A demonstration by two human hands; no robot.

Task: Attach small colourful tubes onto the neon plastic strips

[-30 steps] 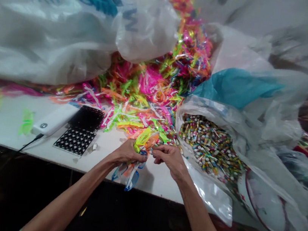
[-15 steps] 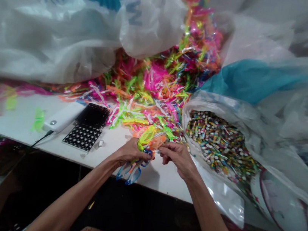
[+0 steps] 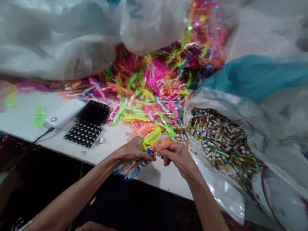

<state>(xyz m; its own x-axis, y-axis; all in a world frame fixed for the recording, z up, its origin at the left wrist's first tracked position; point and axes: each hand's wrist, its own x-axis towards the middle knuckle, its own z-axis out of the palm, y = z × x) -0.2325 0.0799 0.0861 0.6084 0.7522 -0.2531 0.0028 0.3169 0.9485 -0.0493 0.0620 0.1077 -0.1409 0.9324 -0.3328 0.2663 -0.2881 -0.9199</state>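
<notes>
My left hand (image 3: 133, 151) is closed around a bunch of translucent coloured plastic pieces. A yellow-green piece (image 3: 151, 139) sticks up from it, and blue loop-shaped pieces (image 3: 132, 170) hang below, over the table's front edge. My right hand (image 3: 178, 158) is closed in a pinch at the right side of the bunch, by an orange piece (image 3: 161, 145). Whatever lies between its fingertips is too small and hidden to name. Behind both hands spreads a heap of similar pink, green, orange and white pieces (image 3: 144, 104).
A plastic bag (image 3: 230, 99) of small multicoloured cylinders (image 3: 219, 140) lies open at right, beside a red-rimmed bowl (image 3: 285, 202). On the white table (image 3: 56, 138) are a white power bank (image 3: 65, 113) with a cable and a black perforated tray (image 3: 84, 133). Large sacks (image 3: 53, 36) rise behind.
My right hand has come slightly closer to the bunch, its fingertips now against the orange piece. The hanging blue pieces have swung a little left. The view has shifted slightly.
</notes>
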